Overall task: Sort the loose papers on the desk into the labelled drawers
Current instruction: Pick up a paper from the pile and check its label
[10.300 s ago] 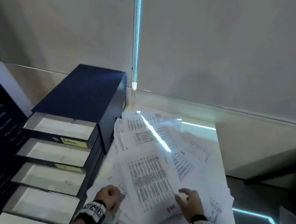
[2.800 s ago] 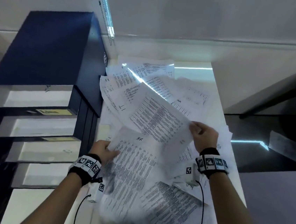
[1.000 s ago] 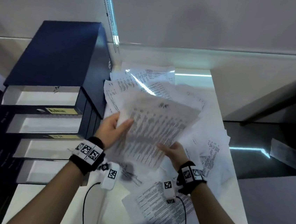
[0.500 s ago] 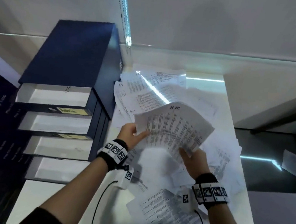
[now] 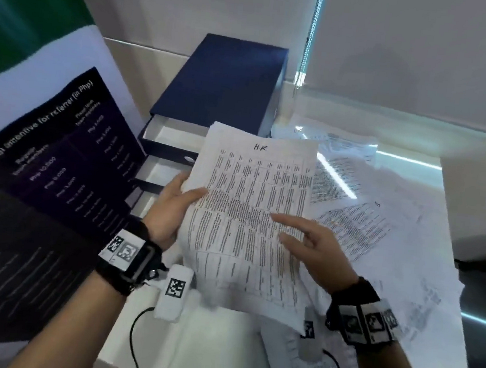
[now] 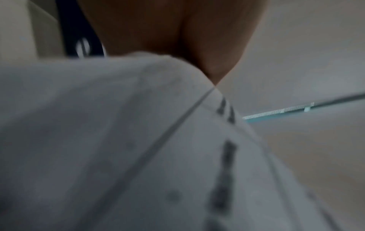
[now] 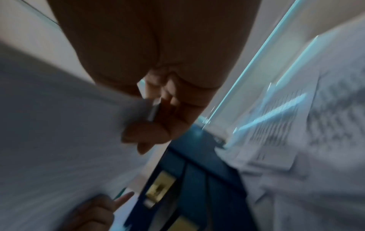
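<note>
Right now your left hand (image 5: 170,206) pinches the left edge of the printed sheet marked "HK" (image 5: 250,214), lifted just in front of the blue drawer unit (image 5: 224,89). Your right hand (image 5: 316,248) lies on its face, fingers straight, with loose papers (image 5: 381,228) covering the desk (image 5: 206,353) alongside.

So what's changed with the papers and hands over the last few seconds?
The white printed sheet marked "HR" was lifted off the pile and carried left, in front of the dark blue drawer unit. The left hand now grips its left edge; the right hand touches its face. The loose paper pile stays on the desk, drawers open.
</note>
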{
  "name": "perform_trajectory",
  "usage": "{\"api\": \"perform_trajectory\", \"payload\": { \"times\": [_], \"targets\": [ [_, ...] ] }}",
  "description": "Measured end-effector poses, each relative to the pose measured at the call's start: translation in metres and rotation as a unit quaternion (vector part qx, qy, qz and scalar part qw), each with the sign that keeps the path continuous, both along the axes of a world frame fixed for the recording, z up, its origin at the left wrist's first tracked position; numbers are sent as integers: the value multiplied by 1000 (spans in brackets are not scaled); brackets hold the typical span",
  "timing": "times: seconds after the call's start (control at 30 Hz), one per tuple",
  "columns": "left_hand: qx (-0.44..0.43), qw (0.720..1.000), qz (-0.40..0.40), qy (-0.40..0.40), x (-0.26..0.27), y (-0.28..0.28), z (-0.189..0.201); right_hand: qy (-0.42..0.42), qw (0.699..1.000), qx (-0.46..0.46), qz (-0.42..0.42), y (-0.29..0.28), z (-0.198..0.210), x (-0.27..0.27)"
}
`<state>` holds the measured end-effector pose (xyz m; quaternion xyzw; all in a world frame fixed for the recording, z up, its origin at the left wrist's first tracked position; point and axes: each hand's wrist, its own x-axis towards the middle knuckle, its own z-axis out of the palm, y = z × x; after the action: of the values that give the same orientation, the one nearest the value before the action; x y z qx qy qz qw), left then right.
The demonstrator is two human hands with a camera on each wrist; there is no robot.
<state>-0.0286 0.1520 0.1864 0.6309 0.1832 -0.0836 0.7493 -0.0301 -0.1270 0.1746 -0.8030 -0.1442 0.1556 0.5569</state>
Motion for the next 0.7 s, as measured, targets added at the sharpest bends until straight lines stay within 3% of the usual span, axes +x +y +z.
{"api": "perform_trajectory", "payload": {
  "times": [0.1,0.17,0.23,0.33,0.47,0.6,0.7],
  "targets": [
    [11,998,64,20,-28,56,7,131,986,88,47,54,3,-17],
    [28,994,95,37,-46,85,13,254,952,152,75,87,-2,-27],
    [35,991,117,55,-58,109,13,319,927,170,97,112,-12,-31],
    [18,989,133,62,-69,131,10,341,915,201,76,138,-27,-30],
    [31,993,92,74,-72,143,5,359,895,264,-29,154,-35,-10],
    [66,995,49,56,-58,147,-11,310,909,250,-124,157,-25,16],
    [124,988,75,46,-43,150,-23,302,931,193,-69,150,-15,12]
  ]
}}
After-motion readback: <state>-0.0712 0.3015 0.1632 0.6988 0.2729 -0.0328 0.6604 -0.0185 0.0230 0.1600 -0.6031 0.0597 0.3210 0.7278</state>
